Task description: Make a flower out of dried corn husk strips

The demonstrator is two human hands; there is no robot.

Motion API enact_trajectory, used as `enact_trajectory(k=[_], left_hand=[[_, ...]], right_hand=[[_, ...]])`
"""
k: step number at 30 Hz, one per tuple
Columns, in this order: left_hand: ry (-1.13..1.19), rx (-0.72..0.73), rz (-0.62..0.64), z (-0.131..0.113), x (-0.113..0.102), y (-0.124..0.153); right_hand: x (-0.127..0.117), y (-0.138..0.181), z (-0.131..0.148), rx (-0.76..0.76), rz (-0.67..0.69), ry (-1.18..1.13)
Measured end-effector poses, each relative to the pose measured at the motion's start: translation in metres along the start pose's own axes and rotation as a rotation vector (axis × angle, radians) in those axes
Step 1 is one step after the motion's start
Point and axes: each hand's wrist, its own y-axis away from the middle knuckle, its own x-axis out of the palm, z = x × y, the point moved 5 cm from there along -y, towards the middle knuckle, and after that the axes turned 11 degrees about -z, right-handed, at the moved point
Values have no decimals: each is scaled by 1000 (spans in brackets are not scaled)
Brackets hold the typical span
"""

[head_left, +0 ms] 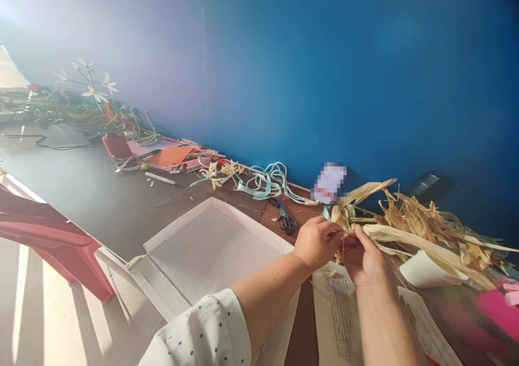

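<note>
My left hand (319, 241) and my right hand (367, 255) meet close together above the table's right part, fingers pinched. Between their fingertips is a thin straw-coloured strand (346, 235); whether it is husk fibre or thread is hard to tell. Just behind the fingers lie dried corn husks (344, 214), and a long pale husk strip (409, 236) runs off to the right. Black-handled scissors (287, 223) rest to the left of my left hand. Printed paper (336, 312) lies beneath my wrists.
An open shallow white box (227, 241) sits left of my arms. A white cup (430, 270) lies tipped at right, near piled husks (430, 220). Light-blue cord (265, 181), husk flowers (214, 175) and orange paper (169, 155) line the blue wall. A red chair (60, 241) stands left.
</note>
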Motion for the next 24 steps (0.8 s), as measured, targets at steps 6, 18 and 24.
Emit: enact_trajectory(k=[6,18,24], left_hand=[[79,-282,150,7,6,3],[291,-536,300,20,19,7],[337,-610,312,29,27,11]], right_hand=[[-3,-3,3,-97,-39,66],[-6,-1,5,-181,-119,82],[-8,-5,6,-218,-118,90]])
